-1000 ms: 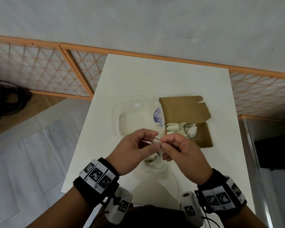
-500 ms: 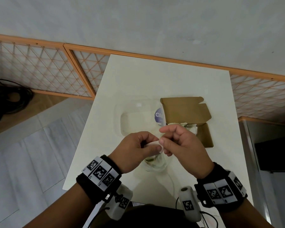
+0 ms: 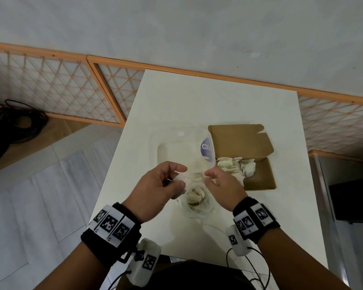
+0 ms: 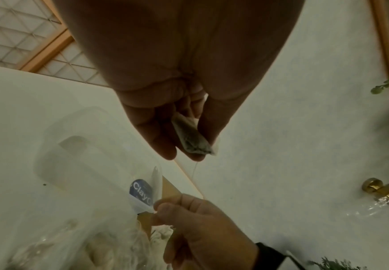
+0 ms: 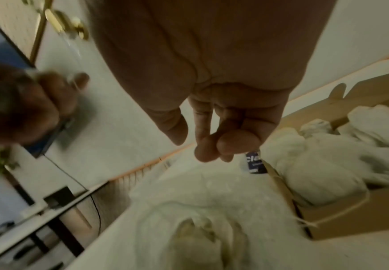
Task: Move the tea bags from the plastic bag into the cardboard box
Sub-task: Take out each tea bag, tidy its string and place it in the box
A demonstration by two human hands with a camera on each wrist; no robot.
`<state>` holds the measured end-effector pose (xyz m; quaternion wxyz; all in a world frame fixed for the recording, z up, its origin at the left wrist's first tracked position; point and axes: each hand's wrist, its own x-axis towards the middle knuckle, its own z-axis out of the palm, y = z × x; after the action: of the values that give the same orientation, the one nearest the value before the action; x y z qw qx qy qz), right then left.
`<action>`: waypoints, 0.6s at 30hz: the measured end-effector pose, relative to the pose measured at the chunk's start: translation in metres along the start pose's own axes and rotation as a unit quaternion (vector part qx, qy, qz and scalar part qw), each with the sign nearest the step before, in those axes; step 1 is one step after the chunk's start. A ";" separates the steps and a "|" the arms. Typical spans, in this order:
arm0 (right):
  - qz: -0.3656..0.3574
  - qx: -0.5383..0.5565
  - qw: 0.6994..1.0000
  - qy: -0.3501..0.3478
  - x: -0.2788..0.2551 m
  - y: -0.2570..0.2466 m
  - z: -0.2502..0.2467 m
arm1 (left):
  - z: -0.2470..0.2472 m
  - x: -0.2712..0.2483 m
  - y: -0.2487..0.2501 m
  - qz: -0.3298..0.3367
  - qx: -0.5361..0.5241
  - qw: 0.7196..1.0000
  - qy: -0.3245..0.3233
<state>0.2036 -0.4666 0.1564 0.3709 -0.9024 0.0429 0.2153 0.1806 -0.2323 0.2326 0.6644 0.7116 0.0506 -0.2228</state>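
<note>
Since the earlier frame the two hands have drawn apart at mid-frame. Left hand [image 3: 158, 185] pinches one small white paper tea bag [image 4: 192, 138]; right hand [image 3: 222, 185] pinches its thin string, thumb against fingertips. Below them sits the clear plastic bag [image 3: 197, 203] of tea bags; right of centre, the open brown cardboard box [image 3: 258, 172] is partly filled. Next, I judge, comes carrying this bag rightward into the box. A blue label [image 3: 205, 148] reads "Cla…".

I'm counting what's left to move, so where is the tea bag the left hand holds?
In the head view the tea bag is pinched in the left hand, above the plastic bag, left of the cardboard box.
</note>
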 end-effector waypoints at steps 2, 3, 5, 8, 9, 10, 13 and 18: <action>0.021 -0.054 0.998 -0.020 0.011 0.006 0.013 | -0.004 -0.004 -0.002 -0.003 0.005 1.000 0.007; 0.035 -0.083 0.996 -0.028 0.016 0.006 0.018 | -0.005 -0.005 -0.003 -0.005 0.005 1.000 0.009; 0.064 -0.139 0.987 -0.039 0.025 0.005 0.027 | -0.007 -0.009 -0.005 -0.010 0.007 1.000 0.012; 0.098 -0.175 0.978 -0.056 0.038 0.002 0.036 | -0.007 -0.013 -0.007 -0.018 0.013 1.000 0.014; 0.114 -0.168 0.977 -0.062 0.042 0.001 0.039 | -0.008 -0.014 -0.007 -0.020 0.017 1.000 0.013; 0.134 -0.149 0.977 -0.071 0.046 0.001 0.040 | -0.009 -0.015 -0.007 -0.021 0.021 0.999 0.013; 0.187 -0.089 0.973 -0.099 0.057 0.002 0.041 | -0.012 -0.015 -0.006 -0.021 0.031 0.999 0.020; 0.161 -0.051 0.981 -0.099 0.062 0.013 0.036 | -0.017 -0.013 -0.007 -0.014 0.021 0.999 0.027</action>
<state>0.2437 -0.4462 0.0989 0.2875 -0.8755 0.1397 0.3625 0.1708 -0.2126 0.2310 0.6443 0.7306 0.0734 -0.2141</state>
